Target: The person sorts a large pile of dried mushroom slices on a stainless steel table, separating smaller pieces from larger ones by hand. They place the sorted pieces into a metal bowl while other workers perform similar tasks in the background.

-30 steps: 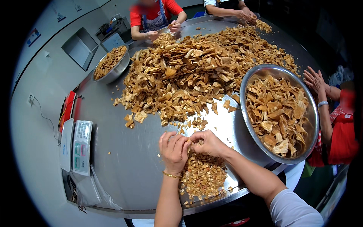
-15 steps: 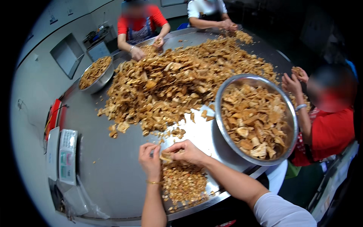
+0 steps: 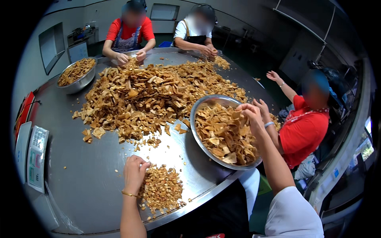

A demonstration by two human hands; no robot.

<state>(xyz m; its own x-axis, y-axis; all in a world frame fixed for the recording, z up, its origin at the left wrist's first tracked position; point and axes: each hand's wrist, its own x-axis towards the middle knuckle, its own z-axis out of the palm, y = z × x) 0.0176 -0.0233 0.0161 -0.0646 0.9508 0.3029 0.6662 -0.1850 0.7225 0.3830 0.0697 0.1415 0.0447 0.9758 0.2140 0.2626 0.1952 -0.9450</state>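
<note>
My left hand (image 3: 134,173), with a gold bangle at the wrist, is closed just above the steel table at the left edge of a pile of small golden-brown bits (image 3: 162,189). Its thumb and fingers are pressed together; what they hold, if anything, is hidden. My right hand (image 3: 252,116) hangs over the right side of a large steel bowl (image 3: 193,126) filled with dried brown slices (image 3: 226,135). Its fingertips pinch what looks like one dried brown slice (image 3: 237,115). Beyond my hands lies a big heap of the same slices (image 3: 147,93).
Three people work around the steel table (image 3: 91,178); at the right, one in red (image 3: 303,139) stretches an arm outward. A second full bowl (image 3: 81,84) stands far left. A white scale (image 3: 37,158) and a red-edged box (image 3: 24,113) line the left side.
My right hand has left the small pile and moved right, over the bowl. My left hand stays by the pile. The person at right has extended an arm. My view has shifted.
</note>
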